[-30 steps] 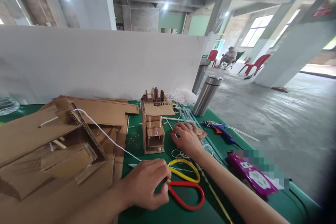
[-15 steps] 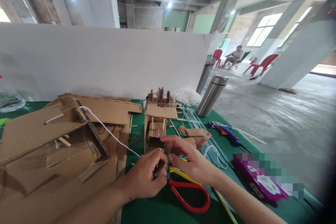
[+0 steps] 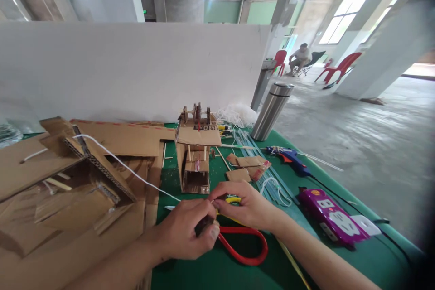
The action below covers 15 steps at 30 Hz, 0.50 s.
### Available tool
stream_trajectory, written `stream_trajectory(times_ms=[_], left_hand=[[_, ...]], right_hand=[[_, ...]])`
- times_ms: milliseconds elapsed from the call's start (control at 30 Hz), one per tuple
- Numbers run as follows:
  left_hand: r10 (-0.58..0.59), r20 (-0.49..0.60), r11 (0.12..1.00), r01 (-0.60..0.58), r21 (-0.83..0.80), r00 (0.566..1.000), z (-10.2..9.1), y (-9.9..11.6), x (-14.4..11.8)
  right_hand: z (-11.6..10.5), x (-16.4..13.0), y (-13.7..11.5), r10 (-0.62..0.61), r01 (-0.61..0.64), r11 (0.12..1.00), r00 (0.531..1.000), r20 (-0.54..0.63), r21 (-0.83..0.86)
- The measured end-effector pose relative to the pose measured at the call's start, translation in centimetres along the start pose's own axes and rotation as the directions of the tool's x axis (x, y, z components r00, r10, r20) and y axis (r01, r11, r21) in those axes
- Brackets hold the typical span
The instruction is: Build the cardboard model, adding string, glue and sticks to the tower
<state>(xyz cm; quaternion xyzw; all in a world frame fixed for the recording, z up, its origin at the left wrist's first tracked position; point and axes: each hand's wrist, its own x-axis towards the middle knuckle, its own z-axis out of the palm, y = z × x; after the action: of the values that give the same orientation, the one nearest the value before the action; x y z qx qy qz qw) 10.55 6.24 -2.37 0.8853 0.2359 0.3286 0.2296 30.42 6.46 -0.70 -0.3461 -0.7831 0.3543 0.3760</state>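
Note:
My left hand point(image 3: 185, 233) is closed around a small dark piece point(image 3: 204, 225), pinched between thumb and fingers low over the green table point(image 3: 210, 272). My right hand point(image 3: 249, 208) meets it fingertip to fingertip and pinches the end of a white string point(image 3: 118, 163). That string runs off left to the big cardboard structure point(image 3: 68, 176). Scissors with one red and one yellow handle point(image 3: 246, 247) lie on the table just under both hands. A small cardboard model point(image 3: 195, 156) with spools on top stands right behind my hands.
A steel flask point(image 3: 272, 111), a blue glue gun point(image 3: 288, 157), a purple power strip point(image 3: 331, 217), thin sticks and cardboard scraps point(image 3: 248, 165) lie to the right. A white partition point(image 3: 136, 68) closes the table's back. A person sits far off near red chairs point(image 3: 338, 68).
My right hand has come back from the scraps beside the model to my left hand. My left hand has lifted slightly off the scissors and now holds the dark piece.

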Motion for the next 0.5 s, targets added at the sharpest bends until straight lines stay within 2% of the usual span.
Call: stream_trajectory(times_ms=[100,167,267,333,400,500], left_hand=[[-0.087,-0.003,0.992,0.086,-0.09,0.996,0.1,-0.2,0.0],[-0.209,-0.007,0.956,0.203,-0.212,0.978,0.3,-0.4,-0.1],[-0.407,-0.006,0.843,0.373,-0.388,0.913,0.6,-0.6,-0.2],[-0.47,-0.019,0.785,0.408,-0.466,0.882,0.8,-0.5,-0.1],[-0.473,-0.029,0.757,0.389,-0.525,0.881,0.8,-0.5,0.0],[-0.479,-0.039,0.751,0.386,-0.535,0.877,0.7,-0.4,0.1]], right_hand=[[0.5,-0.2,0.0,-0.012,0.009,1.0,0.99,-0.14,-0.021],[0.7,-0.4,0.1,0.024,0.0,0.996,0.961,-0.276,0.089],[0.8,-0.7,0.2,0.098,0.042,0.951,0.897,-0.43,0.305],[0.9,-0.9,0.2,0.108,0.084,0.923,0.88,-0.462,0.376],[1.3,-1.0,0.2,0.101,0.099,0.913,0.885,-0.454,0.396],[2.2,-1.2,0.5,0.105,0.048,0.933,0.911,-0.399,0.357]])
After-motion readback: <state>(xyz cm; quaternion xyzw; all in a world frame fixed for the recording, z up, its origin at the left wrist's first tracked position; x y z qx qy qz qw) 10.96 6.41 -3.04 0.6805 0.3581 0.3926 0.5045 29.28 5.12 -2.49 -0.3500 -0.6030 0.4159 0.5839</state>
